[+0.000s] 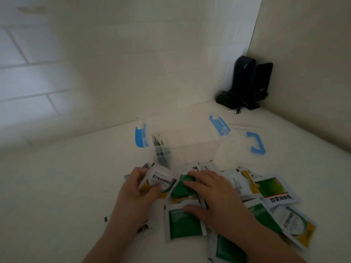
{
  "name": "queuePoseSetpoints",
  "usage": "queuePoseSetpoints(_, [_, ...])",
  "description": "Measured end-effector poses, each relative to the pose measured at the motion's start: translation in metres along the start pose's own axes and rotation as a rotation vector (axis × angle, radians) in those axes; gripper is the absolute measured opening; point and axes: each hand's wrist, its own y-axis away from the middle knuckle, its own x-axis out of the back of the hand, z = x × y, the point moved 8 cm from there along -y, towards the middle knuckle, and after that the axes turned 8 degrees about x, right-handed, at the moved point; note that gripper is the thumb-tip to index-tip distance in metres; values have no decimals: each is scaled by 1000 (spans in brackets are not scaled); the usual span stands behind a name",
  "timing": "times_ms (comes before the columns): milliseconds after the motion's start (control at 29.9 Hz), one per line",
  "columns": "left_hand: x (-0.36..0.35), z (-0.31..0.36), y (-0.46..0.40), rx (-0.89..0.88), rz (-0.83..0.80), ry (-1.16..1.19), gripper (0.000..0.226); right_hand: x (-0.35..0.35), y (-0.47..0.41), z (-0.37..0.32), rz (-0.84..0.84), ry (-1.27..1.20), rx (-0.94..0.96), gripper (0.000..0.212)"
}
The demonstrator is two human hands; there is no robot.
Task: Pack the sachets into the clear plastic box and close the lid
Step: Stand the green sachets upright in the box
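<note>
A heap of green, white and yellow sachets (pixel 269 188) lies on the white counter in front of me. My left hand (pixel 136 190) grips a white and yellow sachet (pixel 161 179) at the heap's left edge. My right hand (pixel 214 196) rests spread over the pile, fingers on a dark green sachet (pixel 182 186) and thumb on another green sachet (pixel 184 223). Behind the heap stands the clear plastic box (pixel 190 149) with blue clips (pixel 140 135), open on top; a few sachets (pixel 160 149) stand at its left end. The clear lid (pixel 245 133) with a blue clip (pixel 256 143) lies to its right.
A black device on a stand (pixel 245 84) with a cable sits in the back right corner where the tiled wall meets a plain side wall. Bare white counter (pixel 57 186) stretches to the left of the heap.
</note>
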Motion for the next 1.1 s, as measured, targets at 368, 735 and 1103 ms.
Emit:
queuePoseSetpoints(368, [-1, 2, 5, -80, -44, 183, 52, 35, 4, 5, 377, -56, -40, 19])
queuePoseSetpoints(735, [-21, 14, 15, -267, -194, -11, 36, 7, 9, 3, 209, -1274, -445, 17])
queuePoseSetpoints(1103, [-12, 5, 10, -203, -96, 102, 24, 24, 8, 10, 194, -606, -282, 13])
